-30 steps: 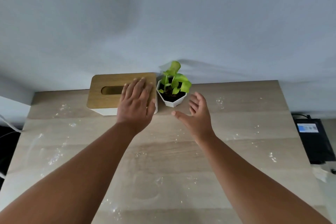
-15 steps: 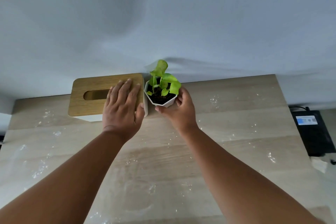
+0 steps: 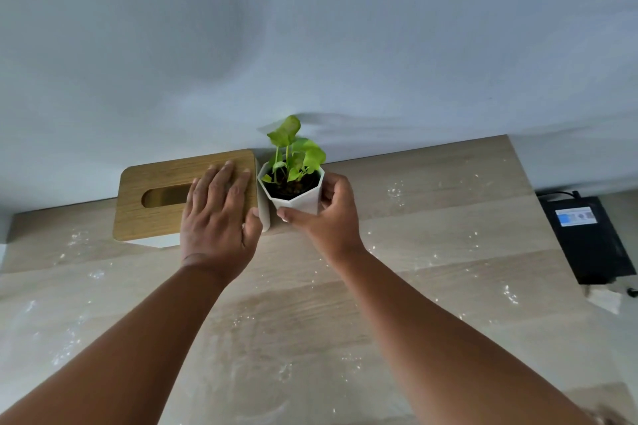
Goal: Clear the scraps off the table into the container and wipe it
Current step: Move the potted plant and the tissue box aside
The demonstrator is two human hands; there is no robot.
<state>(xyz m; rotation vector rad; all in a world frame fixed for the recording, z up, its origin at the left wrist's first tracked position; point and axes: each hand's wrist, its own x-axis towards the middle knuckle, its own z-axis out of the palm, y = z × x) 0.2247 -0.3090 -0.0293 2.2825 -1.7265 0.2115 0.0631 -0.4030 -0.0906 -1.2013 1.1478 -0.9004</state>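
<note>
Head view: plant pot within right-hand fingers.

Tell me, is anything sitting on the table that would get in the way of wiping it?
Yes. A tissue box and a potted plant stand at the table's far edge. The left hand rests flat on the box; the right hand grips the pot.

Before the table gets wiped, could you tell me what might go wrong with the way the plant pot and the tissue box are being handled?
1. The right hand grips the plant pot from one side only; if tilted, soil could spill onto the table.
2. The pot sits close against the tissue box under the left hand, so moving either may knock the other.
3. Wet-looking spots on the table could dampen the box.
</note>
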